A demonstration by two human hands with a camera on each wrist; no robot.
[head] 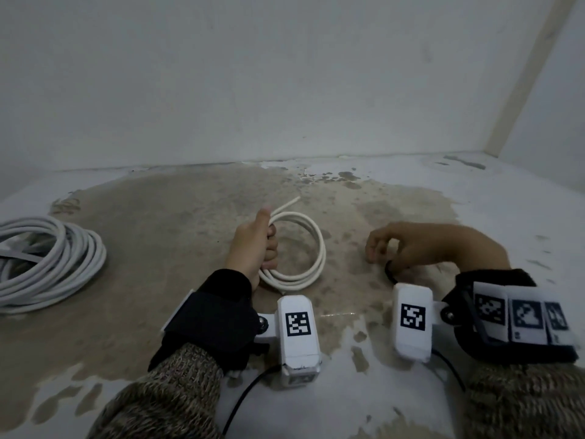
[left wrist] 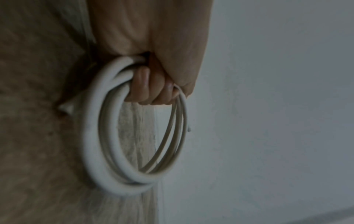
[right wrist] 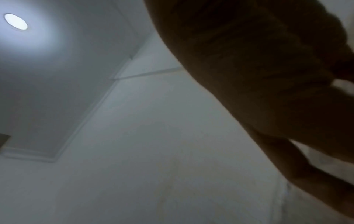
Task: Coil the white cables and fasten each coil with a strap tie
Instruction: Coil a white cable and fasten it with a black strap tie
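Hands, head view: left hand (head: 253, 245) grips the coil (head: 297, 251) in a fist, thumb up; right hand (head: 421, 248), just right of it, curls down over a dark strap (head: 390, 271) on the floor (head: 190, 217). Whether it pinches the strap cannot be told. Keep the turns bunched while lifting the strap. A larger bundle (head: 47, 264) lies well left. No containers show.

Left wrist view: fingers (left wrist: 151, 87) wrap the turns; one cable end (left wrist: 188, 128) sticks out.

Right wrist view: only the hand's dark underside shows.

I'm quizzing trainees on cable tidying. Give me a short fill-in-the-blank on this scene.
1. The small coil is gripped by the ____ hand.
2. The big bundle lies on the floor to the person's ____.
3. The colour of both cables is ____.
4. The right hand reaches down to the ____.

Missing words: left; left; white; floor
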